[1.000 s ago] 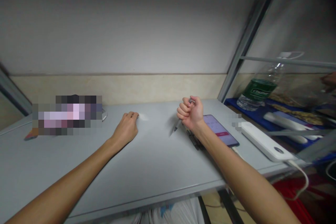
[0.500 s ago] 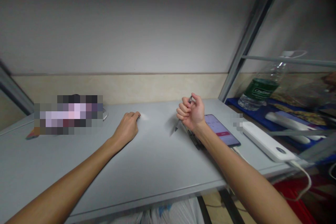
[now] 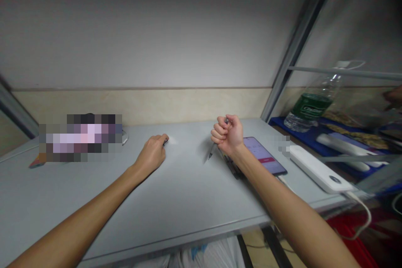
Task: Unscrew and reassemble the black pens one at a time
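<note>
My right hand [image 3: 228,135] is closed in a fist around a pen [image 3: 210,155]. The pen's tip points down and to the left, just over the table, and its other end shows beside my thumb. To the left, my left hand [image 3: 152,152] rests on the table with its fingers curled. A small dark piece with a shine [image 3: 165,141] shows at those fingertips; most of it is hidden, so its kind is unclear. A pale bright patch lies on the tabletop beside it. Partly under my right wrist is a black object [image 3: 234,171], mostly hidden.
A lit phone [image 3: 265,157] with a cable lies right of my right hand. Beyond it are a white power bank [image 3: 320,169] with a cable and a water bottle [image 3: 309,109] on a blue shelf. A blurred-out pile [image 3: 84,138] sits at the left of the grey table [image 3: 176,201].
My right thumb has lowered and bent inward at the pen's upper end. Slightly more of the small dark piece shows at my left fingertips. Both hands stay in nearly the same place.
</note>
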`<state>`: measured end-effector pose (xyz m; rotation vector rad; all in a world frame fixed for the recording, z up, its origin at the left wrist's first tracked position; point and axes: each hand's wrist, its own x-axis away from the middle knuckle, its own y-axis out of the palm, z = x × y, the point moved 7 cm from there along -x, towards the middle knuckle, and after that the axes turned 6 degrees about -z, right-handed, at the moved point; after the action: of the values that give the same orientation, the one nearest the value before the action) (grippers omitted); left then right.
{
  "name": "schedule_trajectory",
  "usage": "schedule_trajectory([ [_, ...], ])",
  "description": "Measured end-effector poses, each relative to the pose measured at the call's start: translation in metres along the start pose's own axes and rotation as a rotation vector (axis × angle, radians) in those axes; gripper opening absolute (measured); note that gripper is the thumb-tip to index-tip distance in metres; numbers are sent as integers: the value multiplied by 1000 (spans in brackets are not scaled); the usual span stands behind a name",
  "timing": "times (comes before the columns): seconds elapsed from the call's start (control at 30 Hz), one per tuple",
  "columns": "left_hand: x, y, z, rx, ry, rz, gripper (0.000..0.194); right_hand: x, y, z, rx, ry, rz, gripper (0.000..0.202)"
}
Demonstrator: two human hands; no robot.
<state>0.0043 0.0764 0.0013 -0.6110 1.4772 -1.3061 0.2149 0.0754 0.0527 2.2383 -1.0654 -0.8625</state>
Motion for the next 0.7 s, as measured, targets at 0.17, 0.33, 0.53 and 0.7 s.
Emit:
schedule_trajectory([
  [0.17,0,-1,3,19,4,0,33,-1,1,0,3,6,-10,41],
  [0.33,1,-3,7,22,22,-15,33,0,1,1,23,12,19,40],
  [0.53,1,-3,6,14,-7,-11,34,0,-4,1,62,32,61,38],
  [0.7,2,-4,7,31,-5,-17,34,-1,-1,5,33,62,18,37],
])
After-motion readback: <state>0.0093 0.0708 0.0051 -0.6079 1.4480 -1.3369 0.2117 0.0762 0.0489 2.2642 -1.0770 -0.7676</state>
